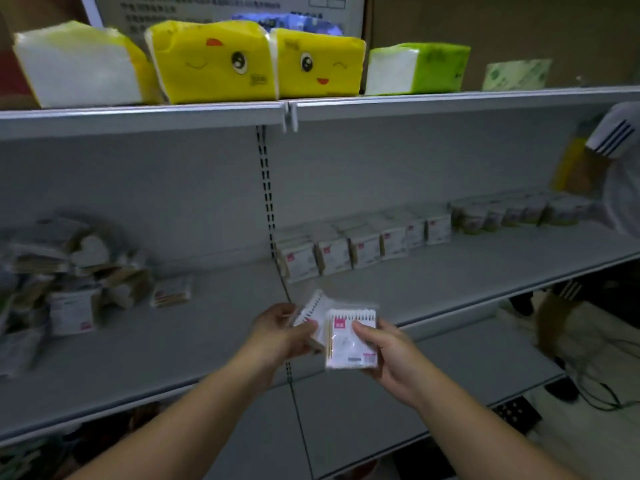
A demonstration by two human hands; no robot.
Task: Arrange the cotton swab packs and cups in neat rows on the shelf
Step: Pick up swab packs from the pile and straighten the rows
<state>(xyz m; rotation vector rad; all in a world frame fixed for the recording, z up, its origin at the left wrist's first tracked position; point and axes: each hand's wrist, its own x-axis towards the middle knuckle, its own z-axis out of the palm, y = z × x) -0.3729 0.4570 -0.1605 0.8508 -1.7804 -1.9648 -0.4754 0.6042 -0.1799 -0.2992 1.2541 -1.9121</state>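
The right hand (pixel 391 358) holds a cotton swab pack (pixel 346 344) out in front of the shelf (pixel 450 282). The thumb lies on the front of the pack and the fingers are curled behind it. This pack is white with a pink tag near its top corner, and it faces the camera. The left hand (pixel 277 336) pinches a second pack (pixel 309 308), which is tilted. The first pack covers part of it. Both packs are up in the air, just in front of the shelf edge, near the line where two shelf parts meet. At the back of the shelf, on the right part, a row of packs (pixel 363 249) stands upright, side by side. Farther right in the same line sit the cups (pixel 519 213), close together, but they look blurry. On the left part of the shelf there is a messy pile (pixel 69 271) of packs, lying every which way. A lone pack (pixel 172 291) lies flat just to the right of that pile. On the top shelf (pixel 450 102) sit two yellow tissue packs (pixel 214 60) with smiling faces, touching each other, and a green tissue pack (pixel 419 67) beside them. At the far right edge a white sleeve (pixel 614 133) with dark stripes shows, part of another person.
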